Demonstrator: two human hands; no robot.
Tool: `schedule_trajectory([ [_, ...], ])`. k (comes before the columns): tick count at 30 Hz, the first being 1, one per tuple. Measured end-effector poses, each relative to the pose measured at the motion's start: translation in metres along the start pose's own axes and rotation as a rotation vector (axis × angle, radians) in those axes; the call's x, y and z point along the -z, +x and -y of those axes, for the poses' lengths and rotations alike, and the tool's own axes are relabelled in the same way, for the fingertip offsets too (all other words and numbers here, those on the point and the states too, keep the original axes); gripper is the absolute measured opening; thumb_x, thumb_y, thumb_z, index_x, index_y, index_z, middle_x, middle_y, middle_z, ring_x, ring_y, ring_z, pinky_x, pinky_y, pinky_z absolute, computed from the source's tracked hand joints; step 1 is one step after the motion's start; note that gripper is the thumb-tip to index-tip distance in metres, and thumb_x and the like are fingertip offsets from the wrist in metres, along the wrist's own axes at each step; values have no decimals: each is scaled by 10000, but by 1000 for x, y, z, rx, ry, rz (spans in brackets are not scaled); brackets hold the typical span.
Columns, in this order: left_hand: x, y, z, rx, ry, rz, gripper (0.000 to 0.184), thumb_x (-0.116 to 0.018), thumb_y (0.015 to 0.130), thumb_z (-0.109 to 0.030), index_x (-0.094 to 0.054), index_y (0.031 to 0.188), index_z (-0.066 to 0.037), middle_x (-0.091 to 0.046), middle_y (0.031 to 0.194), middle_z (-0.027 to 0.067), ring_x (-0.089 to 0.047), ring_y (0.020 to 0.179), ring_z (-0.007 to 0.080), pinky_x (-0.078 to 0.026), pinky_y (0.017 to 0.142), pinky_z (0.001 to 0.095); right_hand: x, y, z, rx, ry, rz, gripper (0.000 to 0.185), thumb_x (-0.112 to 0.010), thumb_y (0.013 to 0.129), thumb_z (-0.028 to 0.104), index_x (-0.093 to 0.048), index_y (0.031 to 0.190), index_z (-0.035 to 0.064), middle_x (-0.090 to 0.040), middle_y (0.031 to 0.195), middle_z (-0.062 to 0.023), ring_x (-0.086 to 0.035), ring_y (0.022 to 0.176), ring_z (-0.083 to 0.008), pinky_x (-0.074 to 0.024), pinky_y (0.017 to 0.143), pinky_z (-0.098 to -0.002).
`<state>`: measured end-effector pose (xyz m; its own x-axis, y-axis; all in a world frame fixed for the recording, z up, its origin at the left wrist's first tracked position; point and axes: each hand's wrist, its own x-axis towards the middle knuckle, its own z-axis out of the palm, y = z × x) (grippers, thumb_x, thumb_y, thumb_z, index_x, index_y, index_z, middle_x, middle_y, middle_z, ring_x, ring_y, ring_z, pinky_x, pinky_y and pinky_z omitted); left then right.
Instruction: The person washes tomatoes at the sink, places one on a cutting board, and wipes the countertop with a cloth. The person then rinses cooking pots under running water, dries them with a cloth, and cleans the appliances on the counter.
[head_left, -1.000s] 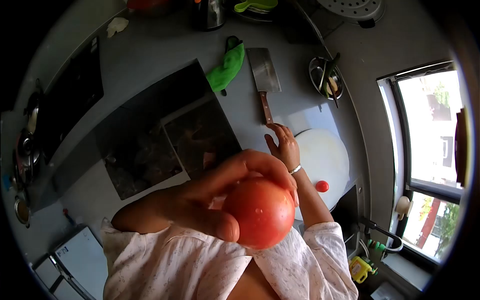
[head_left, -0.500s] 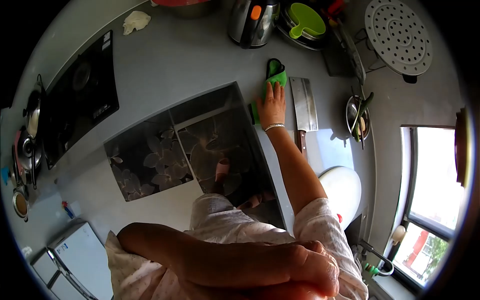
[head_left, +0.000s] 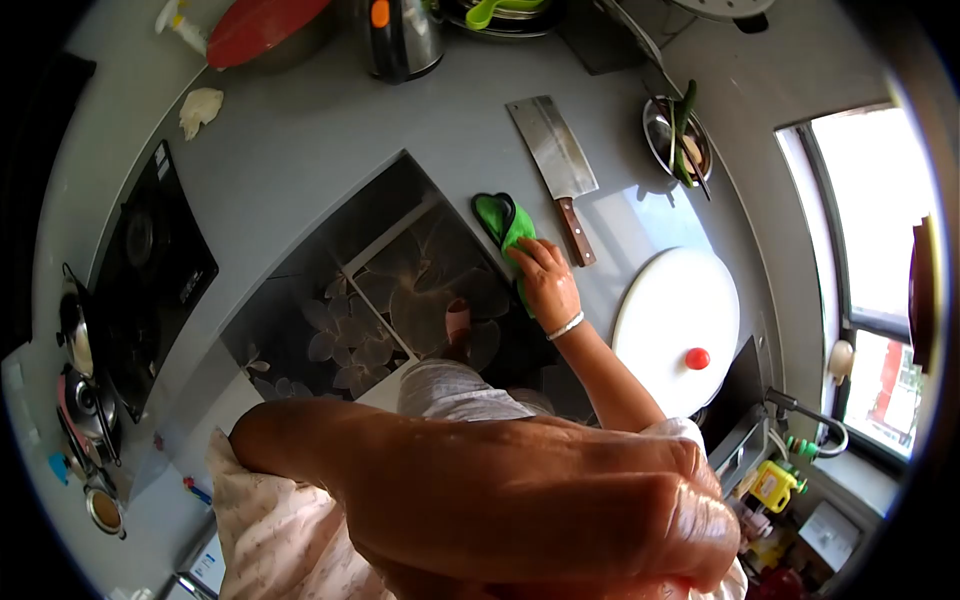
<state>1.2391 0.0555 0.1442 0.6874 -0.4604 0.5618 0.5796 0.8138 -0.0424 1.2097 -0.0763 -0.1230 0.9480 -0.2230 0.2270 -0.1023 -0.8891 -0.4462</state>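
My right hand point(head_left: 550, 285), with a bracelet at the wrist, has its fingers bent over a green cloth point(head_left: 492, 212) with a dark edge. The cloth lies bunched on the grey counter by its front edge, partly hidden under the fingers. Just beyond the hand lies a cleaver point(head_left: 552, 145) with a wooden handle, apart from it. A large round white board or lid point(head_left: 655, 310) with a small red round piece point(head_left: 697, 358) on it sits to the right. Held across my body close to the camera, my left hand point(head_left: 660, 510) shows its back; its fingers are hidden.
A metal bowl point(head_left: 657, 135) with green vegetables and a kettle point(head_left: 400, 45) stand farther back. On the left are a black cooktop point(head_left: 155, 270) and a red bowl or lid point(head_left: 265, 30). The sink tap point(head_left: 815, 410) is at the right, below the window.
The view has shifted. My right hand has drawn the green cloth toward me along the counter edge, away from beside the cleaver's blade. My left arm stays across my body.
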Motion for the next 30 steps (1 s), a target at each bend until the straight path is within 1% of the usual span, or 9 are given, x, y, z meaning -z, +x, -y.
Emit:
schedule_trajectory([
  [2,-10,-3,10,35,256,-23,672,-613,872,-517,-566,964,147,-592,807,202,-580,785,203,-476,702,313,20,-36,0,-48,-13,7,365,-584,705,-8,-667,1043,101,-611,1101,-60,-554,1049,-275,-486,885,-377],
  [5,4,-9,33,108,172,97,768,-560,870,-592,-535,1048,154,-595,855,202,-590,800,206,-480,697,295,46,-103,-4,-202,60,45,383,-585,684,-38,-666,1038,84,-600,1107,-87,-535,1048,-307,-462,910,-400],
  [9,-14,-11,33,537,107,286,790,-597,827,-615,-533,1119,117,-588,1080,202,-608,903,236,-482,789,313,83,-215,4,-426,90,-45,317,-584,687,-57,-671,963,73,-617,1019,-90,-559,933,-314,-485,818,-401],
  [10,-23,-14,29,906,119,148,766,-540,859,-624,-498,1156,81,-578,1064,235,-599,943,273,-486,803,381,77,-253,0,-444,116,-168,283,-581,692,-60,-670,929,67,-620,988,-95,-558,912,-329,-481,793,-410],
  [12,-30,-33,53,1245,243,30,733,-437,908,-637,-462,1203,34,-580,1030,261,-603,940,299,-502,783,421,109,-300,25,-784,292,-295,254,-532,724,-68,-679,897,46,-635,907,-88,-584,806,-264,-472,743,-332],
  [16,-19,-96,107,1345,320,-105,656,-314,962,-609,-471,1229,-30,-604,1043,222,-611,834,238,-503,633,280,91,-465,24,-1282,958,-870,247,-451,780,-28,-671,893,-22,-653,867,-3,-581,776,-87,-457,699,-229],
  [19,5,-142,134,1414,313,-130,575,-295,995,-543,-476,1237,-53,-605,1084,186,-595,826,199,-490,623,265,115,-525,59,-1388,1209,-1158,291,-443,860,137,-623,1068,44,-663,935,-50,-637,784,-136,-532,597,-263],
  [23,10,-203,160,1476,368,-296,533,-332,999,-482,-467,1268,-42,-595,1112,174,-561,828,213,-454,718,284,124,-599,94,-1142,1583,-1534,326,-517,893,265,-602,1133,61,-668,961,-72,-648,764,-167,-540,538,-282],
  [30,10,-268,159,1491,444,-254,539,-618,802,-289,-466,1256,-42,-569,1151,138,-545,915,211,-439,766,298,166,-621,103,-1187,944,-1411,321,-679,848,89,-622,1163,66,-648,1067,-36,-640,915,-140,-526,782,-259],
])
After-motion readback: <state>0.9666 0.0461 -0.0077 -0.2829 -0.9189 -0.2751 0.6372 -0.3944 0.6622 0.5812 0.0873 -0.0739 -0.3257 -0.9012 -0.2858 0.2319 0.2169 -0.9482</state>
